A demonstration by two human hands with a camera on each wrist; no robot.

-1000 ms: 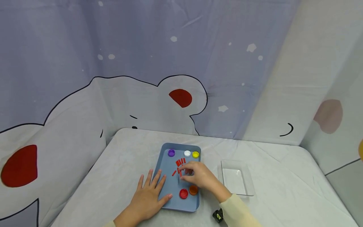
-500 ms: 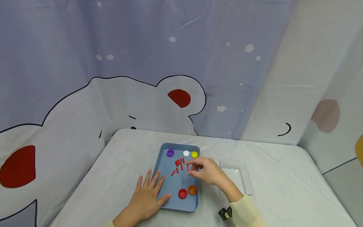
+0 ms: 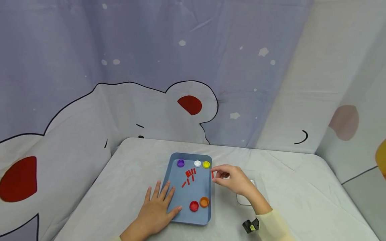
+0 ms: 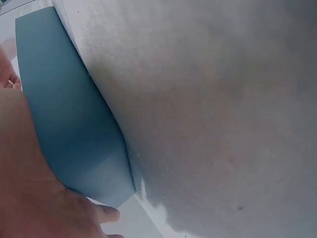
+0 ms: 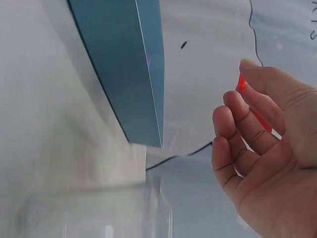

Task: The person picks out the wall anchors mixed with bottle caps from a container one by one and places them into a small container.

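A small red stick (image 3: 212,174) is pinched between the thumb and fingertips of my right hand (image 3: 230,179), just past the right edge of the blue tray (image 3: 196,190). In the right wrist view the red stick (image 5: 241,82) shows at the thumb tip. My left hand (image 3: 158,211) lies with spread fingers over the tray's left rim. Several more red sticks (image 3: 188,173) are grouped in the tray's upper middle. Purple (image 3: 180,163), white (image 3: 197,163) and yellow round caps (image 3: 206,164) sit along the far end; red (image 3: 194,206) and orange round caps (image 3: 204,202) sit near the front.
A clear plastic box (image 3: 243,200) stands right of the tray, partly hidden behind my right hand and forearm. A small black object (image 3: 251,226) with a yellow-green mark is by the right sleeve. White cloth (image 3: 135,160) covers the table, with a patterned curtain behind.
My right hand has lifted the red stick away from the group and carried it rightward, past the tray's right edge toward the clear box. The left hand stays in place.
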